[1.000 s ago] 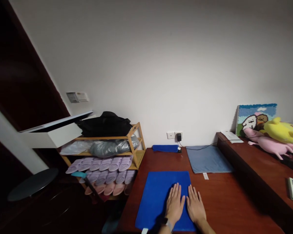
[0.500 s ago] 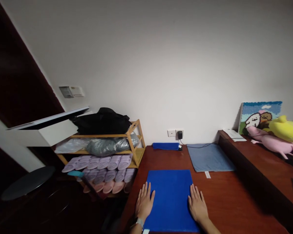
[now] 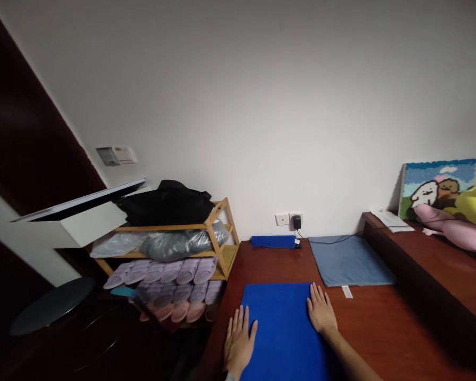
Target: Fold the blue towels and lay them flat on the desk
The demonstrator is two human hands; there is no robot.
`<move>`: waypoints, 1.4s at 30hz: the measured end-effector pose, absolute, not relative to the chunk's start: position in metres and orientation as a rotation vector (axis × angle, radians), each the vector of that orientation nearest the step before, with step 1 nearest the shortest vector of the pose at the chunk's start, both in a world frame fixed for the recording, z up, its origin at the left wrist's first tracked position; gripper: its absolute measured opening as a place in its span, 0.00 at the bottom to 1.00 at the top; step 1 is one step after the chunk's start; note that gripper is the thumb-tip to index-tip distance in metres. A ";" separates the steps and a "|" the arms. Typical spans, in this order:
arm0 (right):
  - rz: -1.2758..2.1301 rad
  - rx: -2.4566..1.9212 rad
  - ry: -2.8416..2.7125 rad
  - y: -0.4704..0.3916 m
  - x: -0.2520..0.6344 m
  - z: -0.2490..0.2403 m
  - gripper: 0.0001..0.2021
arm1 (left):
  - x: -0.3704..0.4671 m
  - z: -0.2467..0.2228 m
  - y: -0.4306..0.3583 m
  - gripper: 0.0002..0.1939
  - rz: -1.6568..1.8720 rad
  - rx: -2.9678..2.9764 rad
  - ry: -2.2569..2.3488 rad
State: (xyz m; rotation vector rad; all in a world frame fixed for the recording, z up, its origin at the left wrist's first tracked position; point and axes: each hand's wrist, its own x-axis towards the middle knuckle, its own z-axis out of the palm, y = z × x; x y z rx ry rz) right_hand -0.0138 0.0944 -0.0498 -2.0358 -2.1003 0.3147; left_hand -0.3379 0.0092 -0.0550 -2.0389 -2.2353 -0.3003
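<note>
A bright blue cloth (image 3: 283,328) lies spread flat on the reddish-brown wooden table (image 3: 375,323). My left hand (image 3: 240,338) rests palm down across its left edge, fingers stretched out and thumb apart. Near the far right corner, my right hand (image 3: 321,309) lies flat over the cloth's right edge with its fingers extended. Neither hand grips anything. The cloth's near end runs out of view at the bottom.
Behind lie a folded blue cloth (image 3: 273,242) and a grey-blue cloth (image 3: 351,259) crossed by a black cable from the plugged-in adapter (image 3: 297,222). A raised ledge (image 3: 440,254) holds plush toys and a picture. Left stands a wooden rack (image 3: 222,254) with slippers.
My right hand has slid away from me along the cloth's right edge toward its far corner. My left hand stays flat by the left edge. The camera view has shifted slightly.
</note>
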 end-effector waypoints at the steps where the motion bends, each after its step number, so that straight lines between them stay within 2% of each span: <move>1: 0.316 -2.027 -2.101 0.094 -0.014 -0.051 0.33 | -0.333 -0.052 0.012 0.37 -0.314 -2.031 -2.220; 4: 0.324 -2.016 -2.090 0.092 -0.013 -0.049 0.33 | -0.294 -0.038 0.028 0.36 -0.401 -2.101 -2.117; 8: 0.325 -2.016 -2.117 0.091 -0.012 -0.040 0.33 | -0.203 -0.023 0.065 0.32 -0.465 -2.503 -1.854; 13: 0.340 -2.045 -2.177 0.089 -0.012 -0.031 0.32 | -0.148 -0.032 0.099 0.32 -0.425 -2.672 -1.837; 16: 0.345 -2.071 -2.153 0.089 -0.013 -0.026 0.33 | -0.181 -0.035 0.105 0.33 -0.358 -2.606 -1.930; 20: 0.351 -2.084 -2.134 0.089 -0.014 -0.024 0.33 | -0.267 -0.031 0.105 0.38 -0.222 -2.395 -2.141; 23: 0.359 -2.087 -2.132 0.088 -0.014 -0.025 0.33 | -0.322 -0.032 0.103 0.38 -0.186 -2.253 -2.221; 29: 0.360 -2.089 -2.121 0.089 -0.014 -0.026 0.33 | -0.350 -0.035 0.102 0.38 -0.197 -2.243 -2.180; 33: 0.362 -2.084 -2.122 0.090 -0.014 -0.027 0.32 | -0.310 -0.021 0.102 0.36 -0.374 -2.236 -2.058; 37: 0.349 -2.103 -2.131 0.090 -0.012 -0.026 0.32 | -0.217 -0.011 0.100 0.34 -0.507 -2.508 -1.825; 42: 0.341 -2.079 -2.214 0.089 -0.010 -0.025 0.32 | -0.134 -0.031 0.095 0.32 -0.495 -2.701 -1.773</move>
